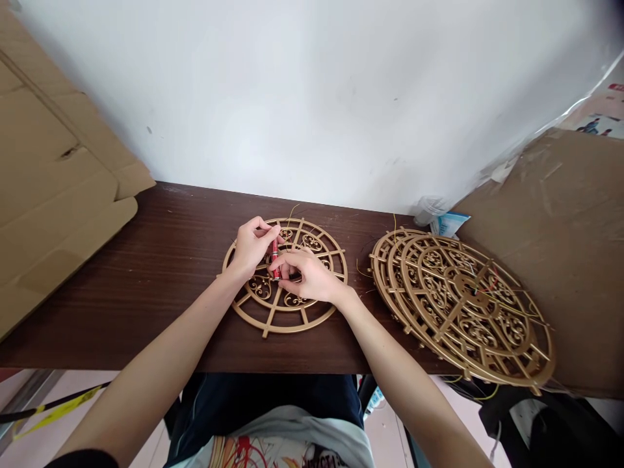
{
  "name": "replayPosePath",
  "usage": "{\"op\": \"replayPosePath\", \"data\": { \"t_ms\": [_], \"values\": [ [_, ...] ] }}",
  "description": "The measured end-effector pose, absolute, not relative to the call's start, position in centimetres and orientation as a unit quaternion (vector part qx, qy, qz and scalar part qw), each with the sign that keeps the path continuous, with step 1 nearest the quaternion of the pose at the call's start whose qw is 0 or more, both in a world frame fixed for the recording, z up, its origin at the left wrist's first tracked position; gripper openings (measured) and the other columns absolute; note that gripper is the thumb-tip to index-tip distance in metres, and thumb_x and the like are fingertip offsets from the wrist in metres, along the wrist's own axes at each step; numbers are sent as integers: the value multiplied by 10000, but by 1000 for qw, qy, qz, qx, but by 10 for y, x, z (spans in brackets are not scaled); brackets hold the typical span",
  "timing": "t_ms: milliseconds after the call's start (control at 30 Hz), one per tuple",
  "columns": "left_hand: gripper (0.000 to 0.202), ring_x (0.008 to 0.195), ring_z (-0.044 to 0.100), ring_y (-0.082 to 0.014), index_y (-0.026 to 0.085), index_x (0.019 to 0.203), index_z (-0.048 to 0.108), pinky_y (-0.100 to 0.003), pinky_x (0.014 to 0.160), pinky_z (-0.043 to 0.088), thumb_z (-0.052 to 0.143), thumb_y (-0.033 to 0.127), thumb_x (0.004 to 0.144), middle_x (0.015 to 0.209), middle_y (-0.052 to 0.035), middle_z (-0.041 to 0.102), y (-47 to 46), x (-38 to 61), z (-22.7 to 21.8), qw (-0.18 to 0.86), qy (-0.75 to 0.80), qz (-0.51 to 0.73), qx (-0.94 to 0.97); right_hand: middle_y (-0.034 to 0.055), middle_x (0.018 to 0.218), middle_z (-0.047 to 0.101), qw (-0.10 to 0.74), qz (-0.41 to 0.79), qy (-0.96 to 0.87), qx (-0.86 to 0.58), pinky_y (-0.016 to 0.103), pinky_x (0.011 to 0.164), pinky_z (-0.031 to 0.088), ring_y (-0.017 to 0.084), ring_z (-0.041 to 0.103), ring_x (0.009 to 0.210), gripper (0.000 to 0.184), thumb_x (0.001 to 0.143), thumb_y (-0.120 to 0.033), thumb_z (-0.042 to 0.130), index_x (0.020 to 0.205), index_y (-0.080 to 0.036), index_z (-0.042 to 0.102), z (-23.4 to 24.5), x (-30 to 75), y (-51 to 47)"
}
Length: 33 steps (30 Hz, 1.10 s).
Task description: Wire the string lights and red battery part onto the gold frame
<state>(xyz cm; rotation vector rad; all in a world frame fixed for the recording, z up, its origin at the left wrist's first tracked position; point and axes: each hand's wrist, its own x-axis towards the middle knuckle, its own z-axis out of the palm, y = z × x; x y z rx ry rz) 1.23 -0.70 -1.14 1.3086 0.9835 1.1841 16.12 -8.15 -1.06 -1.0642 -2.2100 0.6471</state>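
Red cylinder (275, 249), slim and shiny, sat over a round, gold, scroll-filled lattice (271, 315); the left hand (253, 246) pinched its far end, the right hand (312, 274) its near end.

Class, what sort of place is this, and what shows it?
Probably a small workshop bench: a stack of matching gold grilles lies on the brown table, cardboard shows at both sides, and the left hand and right hand hold a red tube over another grille.

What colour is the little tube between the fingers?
The tube is mostly red; see the head view.
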Motion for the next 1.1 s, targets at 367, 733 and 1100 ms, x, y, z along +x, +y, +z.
{"op": "replayPosePath", "data": {
  "t_ms": [367,733,1100],
  "values": [
    [266,475,615,-127,192,653,465,-239,476,500,705,268,739,619,-35,689,-6,10,-12,541,414,473,560,-54,654,560,305,198,-829,-425,321,883,304,159,551,756,174,713,-107,571,855,-208,560,-12,157,-83],
    [277,493,635,-147,199,648,456,-245,464,511,699,292,744,585,-15,667,-5,10,-13,537,421,479,552,-35,639,546,323,126,-820,-456,320,842,308,172,498,727,153,668,-145,555,808,-208,554,-13,148,-87],
    [272,484,619,-143,196,652,463,-232,450,483,704,294,732,562,-12,657,-5,11,-11,545,436,478,533,-18,683,572,342,93,-830,-430,325,866,345,171,528,730,172,709,-139,526,863,-199,575,-17,148,-86]
  ]
}}
